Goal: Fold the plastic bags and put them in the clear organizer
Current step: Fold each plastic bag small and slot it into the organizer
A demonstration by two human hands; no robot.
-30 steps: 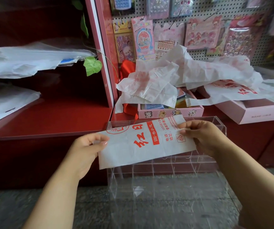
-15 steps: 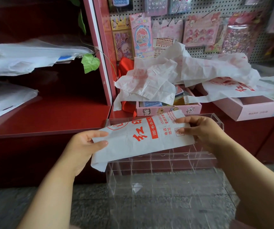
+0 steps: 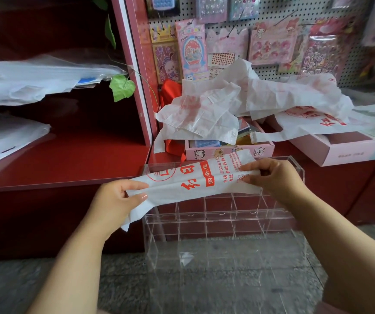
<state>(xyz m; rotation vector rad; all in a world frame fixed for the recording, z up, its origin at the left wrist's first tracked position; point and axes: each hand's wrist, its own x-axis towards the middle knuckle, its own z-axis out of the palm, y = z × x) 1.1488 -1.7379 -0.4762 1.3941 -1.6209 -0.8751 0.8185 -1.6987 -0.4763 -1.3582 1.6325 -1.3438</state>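
At frame centre, your left hand (image 3: 116, 198) and right hand (image 3: 270, 177) pinched the bag (image 3: 195, 182) by its ends; thin, limp and slippery, it probably needed end-grips.

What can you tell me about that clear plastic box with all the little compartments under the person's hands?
The clear organizer is a see-through box, acrylic by the look of it, split by thin transparent walls into rows of small open-topped compartments. The ones in view hold no bags yet. It stands in front of the red counter, below the white plastic bag that both hands stretch across its top. Whether the bag touches its rim is unclear.
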